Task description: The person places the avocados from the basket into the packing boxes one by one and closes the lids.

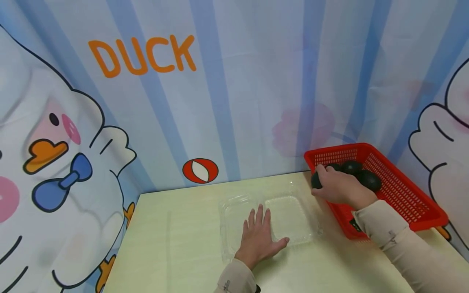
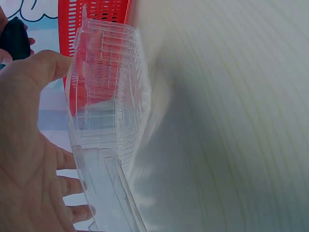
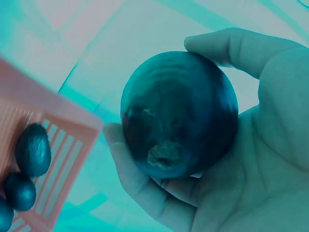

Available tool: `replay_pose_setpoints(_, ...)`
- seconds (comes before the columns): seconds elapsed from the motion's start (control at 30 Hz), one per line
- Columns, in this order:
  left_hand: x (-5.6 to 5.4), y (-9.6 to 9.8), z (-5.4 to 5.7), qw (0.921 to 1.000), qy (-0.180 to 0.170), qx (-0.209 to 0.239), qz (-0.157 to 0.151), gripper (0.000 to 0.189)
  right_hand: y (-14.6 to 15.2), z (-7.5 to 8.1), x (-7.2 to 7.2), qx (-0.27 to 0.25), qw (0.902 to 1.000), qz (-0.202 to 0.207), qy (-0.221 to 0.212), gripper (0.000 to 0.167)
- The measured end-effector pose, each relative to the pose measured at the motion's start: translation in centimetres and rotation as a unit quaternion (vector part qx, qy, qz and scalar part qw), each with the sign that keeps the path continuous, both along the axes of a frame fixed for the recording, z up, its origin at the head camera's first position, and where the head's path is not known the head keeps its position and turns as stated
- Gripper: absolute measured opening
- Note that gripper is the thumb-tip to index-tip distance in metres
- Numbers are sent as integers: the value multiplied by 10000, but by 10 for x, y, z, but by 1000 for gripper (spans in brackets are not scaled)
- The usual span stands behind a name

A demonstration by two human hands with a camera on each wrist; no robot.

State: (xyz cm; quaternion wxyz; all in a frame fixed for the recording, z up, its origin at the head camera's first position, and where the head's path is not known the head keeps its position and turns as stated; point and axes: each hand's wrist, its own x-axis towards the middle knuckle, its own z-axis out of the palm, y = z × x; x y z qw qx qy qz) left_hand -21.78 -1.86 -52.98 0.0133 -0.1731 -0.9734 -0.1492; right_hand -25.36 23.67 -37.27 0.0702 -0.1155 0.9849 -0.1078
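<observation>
My right hand (image 1: 338,186) grips a dark green avocado (image 3: 178,116) over the left edge of the red basket (image 1: 406,199). In the right wrist view, the thumb and fingers curve round the fruit, and its stem scar shows. A clear plastic clamshell box (image 1: 291,219) lies unfolded on the table, its two halves side by side. My left hand (image 1: 257,240) has its fingers spread over the middle of that box. From the left wrist, the thumb and straight fingertips show right at the top rim of the box (image 2: 106,96).
Several more avocados (image 1: 368,180) lie in the basket, mostly toward its back. Part of the basket's near side is hidden by my right sleeve (image 1: 384,224). A printed curtain (image 1: 249,101) hangs behind the pale wooden table (image 1: 187,236).
</observation>
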Motion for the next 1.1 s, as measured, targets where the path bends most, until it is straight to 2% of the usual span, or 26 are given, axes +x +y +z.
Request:
replay_pose_setpoints(0.2,1,0,2,9999,-163,54,16,101,-27,-5,8,-14,10000,23,-40,82)
replay_pose_setpoints(0.33,1,0,2,9998,-196,6,35,101,-42,-10,13,-55,9999,114,36,81)
replay_pose_setpoints(0.5,0,0,3,9998,-175,-6,35,101,-59,-18,17,-90,9999,77,-99,80)
replay_pose_setpoints(0.77,-1,0,2,9998,-207,-11,58,101,-77,-37,18,62,9998,54,-178,79)
replay_pose_setpoints(1.1,0,-1,1,9999,-161,16,38,102,-85,-64,17,-44,9999,58,-133,69)
